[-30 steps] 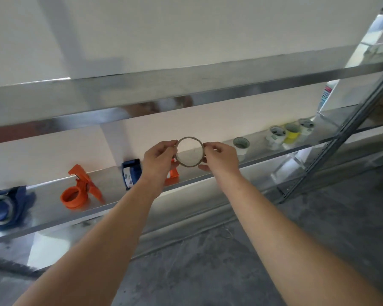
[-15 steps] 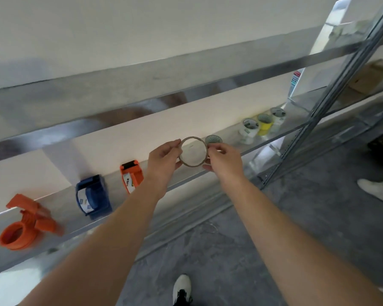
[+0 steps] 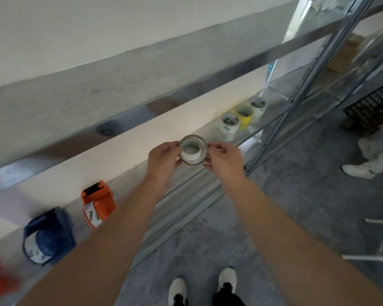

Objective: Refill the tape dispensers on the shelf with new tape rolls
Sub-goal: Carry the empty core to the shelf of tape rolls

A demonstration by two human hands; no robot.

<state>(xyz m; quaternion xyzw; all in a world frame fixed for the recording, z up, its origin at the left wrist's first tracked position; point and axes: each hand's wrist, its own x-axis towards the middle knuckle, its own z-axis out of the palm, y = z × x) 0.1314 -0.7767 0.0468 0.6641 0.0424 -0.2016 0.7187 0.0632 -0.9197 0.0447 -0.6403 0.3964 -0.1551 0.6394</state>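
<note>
Roll [image 3: 191,153] is sitting by the shelf's [image 3: 208,133] front edge, showing through a thin brown ring [image 3: 192,164]. Left hand [image 3: 161,160] and right hand [image 3: 224,160] are pinching the ring's sides. Three more rolls [image 3: 244,115] are standing toward the right end, and the orange dispenser [image 3: 98,204] and blue dispenser [image 3: 50,235] are lying toward the left.

Head camera looks steeply down, close over the shelf [image 3: 208,133].

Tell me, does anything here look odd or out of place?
Nothing spilled or broken. Only the brown ring pinched between the left hand and right hand looks odd: very thin, more like a spent core than a full roll.
</note>
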